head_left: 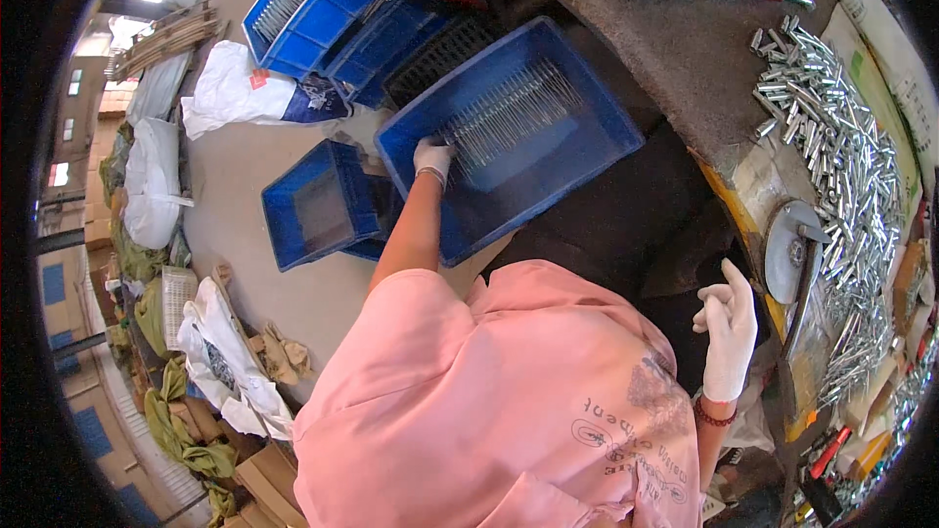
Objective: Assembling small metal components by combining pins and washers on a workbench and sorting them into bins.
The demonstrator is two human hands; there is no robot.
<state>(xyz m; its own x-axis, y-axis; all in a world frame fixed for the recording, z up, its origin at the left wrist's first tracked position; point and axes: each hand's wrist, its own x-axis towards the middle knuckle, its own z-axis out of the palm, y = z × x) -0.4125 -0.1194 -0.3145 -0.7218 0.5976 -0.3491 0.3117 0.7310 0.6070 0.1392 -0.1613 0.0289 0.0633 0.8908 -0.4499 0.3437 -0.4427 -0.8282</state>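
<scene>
Pink shirt (469,381) has dark lettering (626,440). Left hand (433,157) in bin (509,198) at rods (518,112), can't tell grip; right hand (729,325) raised, grip loosely apart.

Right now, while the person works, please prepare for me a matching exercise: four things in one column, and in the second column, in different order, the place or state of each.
Column one
1. left hand
2. thin metal rods nearest to that hand
3. right hand
4. loose metal pieces

Column two
A. lined up in a row inside the large blue bin
B. heaped at the right of the picture
C. raised, index finger extended
D. at the left side of the bin

Right pairs: 1-D; 2-A; 3-C; 4-B
</scene>
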